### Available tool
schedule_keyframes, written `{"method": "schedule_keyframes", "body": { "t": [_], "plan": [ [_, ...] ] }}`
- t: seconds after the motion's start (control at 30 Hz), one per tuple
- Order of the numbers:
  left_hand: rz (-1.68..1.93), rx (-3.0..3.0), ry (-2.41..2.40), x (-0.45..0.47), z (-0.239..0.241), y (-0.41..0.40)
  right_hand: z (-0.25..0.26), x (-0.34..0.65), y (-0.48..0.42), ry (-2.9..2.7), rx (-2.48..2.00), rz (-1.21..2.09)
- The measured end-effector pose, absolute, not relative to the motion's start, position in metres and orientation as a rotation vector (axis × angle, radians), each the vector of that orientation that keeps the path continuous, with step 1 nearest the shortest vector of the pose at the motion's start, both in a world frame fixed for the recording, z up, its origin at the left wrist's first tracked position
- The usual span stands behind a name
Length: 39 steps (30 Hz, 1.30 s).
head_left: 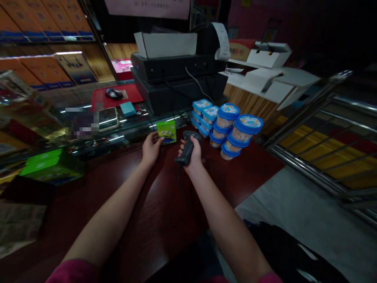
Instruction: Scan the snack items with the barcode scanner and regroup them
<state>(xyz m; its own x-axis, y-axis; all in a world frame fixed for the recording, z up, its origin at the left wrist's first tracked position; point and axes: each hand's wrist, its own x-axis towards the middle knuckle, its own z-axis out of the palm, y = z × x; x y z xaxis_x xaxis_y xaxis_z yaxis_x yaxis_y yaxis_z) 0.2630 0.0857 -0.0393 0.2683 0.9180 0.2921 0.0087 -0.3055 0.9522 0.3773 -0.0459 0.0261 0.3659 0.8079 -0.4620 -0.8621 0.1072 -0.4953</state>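
My left hand (151, 148) grips the left edge of a small green packet (166, 131) with cartoon eyes on its front, held upright at the table's far edge. In my right hand (194, 151) is a dark grey barcode scanner (187, 150), its handle wrapped by my fingers and its cable hanging down over the tabletop. The scanner's head is just right of the packet. Right of the scanner stand stacks of round tubs (232, 135) with blue lids, and behind them smaller blue-lidded boxes (206, 116).
The dark red table (141, 220) meets a glass counter (129, 127) with a phone (108, 119) and a mouse (114, 93). Green boxes (51, 167) stand at left. A black cash drawer (179, 88) is behind, and a metal rack (318, 161) stands right.
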Motion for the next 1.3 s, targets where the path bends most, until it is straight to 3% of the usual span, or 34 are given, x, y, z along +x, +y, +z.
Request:
{"method": "schedule_keyframes", "body": {
  "t": [0.43,1.3],
  "plan": [
    [1.153,1.054,0.874,0.036,-0.019,0.002,0.008,0.295,-0.063,-0.639,-0.577,1.992],
    [1.344,0.984,0.784,0.039,-0.035,0.017,-0.008,0.291,-0.064,-0.865,-0.602,2.013]
  ]
}}
